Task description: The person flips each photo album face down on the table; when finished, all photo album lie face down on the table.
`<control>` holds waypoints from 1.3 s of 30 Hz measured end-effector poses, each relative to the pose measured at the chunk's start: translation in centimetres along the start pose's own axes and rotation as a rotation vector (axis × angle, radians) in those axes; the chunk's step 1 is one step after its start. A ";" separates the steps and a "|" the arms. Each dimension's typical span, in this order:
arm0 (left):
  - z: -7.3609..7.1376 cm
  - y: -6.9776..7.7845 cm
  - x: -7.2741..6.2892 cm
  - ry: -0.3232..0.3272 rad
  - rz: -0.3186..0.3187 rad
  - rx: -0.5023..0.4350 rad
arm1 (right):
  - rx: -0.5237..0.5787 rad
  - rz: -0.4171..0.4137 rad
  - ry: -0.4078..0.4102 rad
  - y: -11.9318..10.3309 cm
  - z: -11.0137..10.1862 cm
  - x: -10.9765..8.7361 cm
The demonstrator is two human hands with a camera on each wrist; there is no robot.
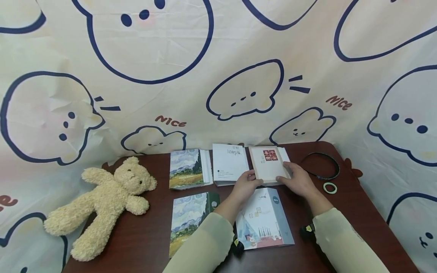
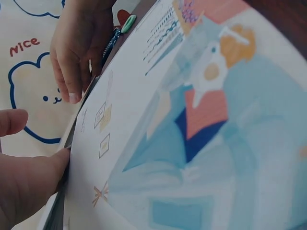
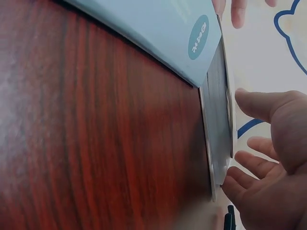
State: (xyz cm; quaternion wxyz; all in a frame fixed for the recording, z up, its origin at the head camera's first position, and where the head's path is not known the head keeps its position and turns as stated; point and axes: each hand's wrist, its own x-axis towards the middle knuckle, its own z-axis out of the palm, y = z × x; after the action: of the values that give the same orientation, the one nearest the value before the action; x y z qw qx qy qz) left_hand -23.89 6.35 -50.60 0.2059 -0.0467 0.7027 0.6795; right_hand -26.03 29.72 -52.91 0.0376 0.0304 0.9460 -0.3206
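Observation:
A cream booklet (image 1: pixel 268 167) with a red block of characters lies on a pale stack at the back of the table. My left hand (image 1: pixel 246 186) touches its near left corner; in the left wrist view the thumb (image 2: pixel 55 163) meets the near edge, a finger raised apart. My right hand (image 1: pixel 297 180) is at the booklet's right side, thumb at the near right corner and fingers along the edge. In the right wrist view these fingers (image 3: pixel 261 165) are loosely spread beside the stacked edges. A blue illustrated book (image 1: pixel 261 223) lies just in front, below both hands.
Left of the booklet lie a white book (image 1: pixel 228 161) and a landscape-painted book (image 1: pixel 186 168). Another painted book (image 1: pixel 187 216) lies nearer, partly behind the left sleeve. A teddy bear (image 1: pixel 109 201) lies at left. A black band (image 1: pixel 338 170) and a green ring (image 1: pixel 335 189) lie at right.

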 end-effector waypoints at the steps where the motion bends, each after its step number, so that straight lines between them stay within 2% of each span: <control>1: 0.0 0.0 0.0 -0.002 -0.003 -0.004 | -0.002 -0.001 -0.005 0.1 0.1 0.1; 18: -0.1 -0.3 0.6 -0.019 0.006 -0.024 | 0.023 0.030 -0.057 0.2 0.0 0.4; 28: -0.6 0.2 0.0 -0.013 -0.005 -0.022 | 0.042 0.048 -0.077 0.1 0.3 0.5; 39: -1.5 0.1 -0.4 -0.030 0.030 -0.049 | 0.086 0.070 -0.091 -0.6 0.6 0.4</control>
State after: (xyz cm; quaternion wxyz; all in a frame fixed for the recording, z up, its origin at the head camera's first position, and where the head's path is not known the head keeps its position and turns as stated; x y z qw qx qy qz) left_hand -23.90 4.80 -50.41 0.2051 -0.0310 0.6831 0.7002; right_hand -26.44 28.93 -53.08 0.0906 0.0506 0.9269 -0.3606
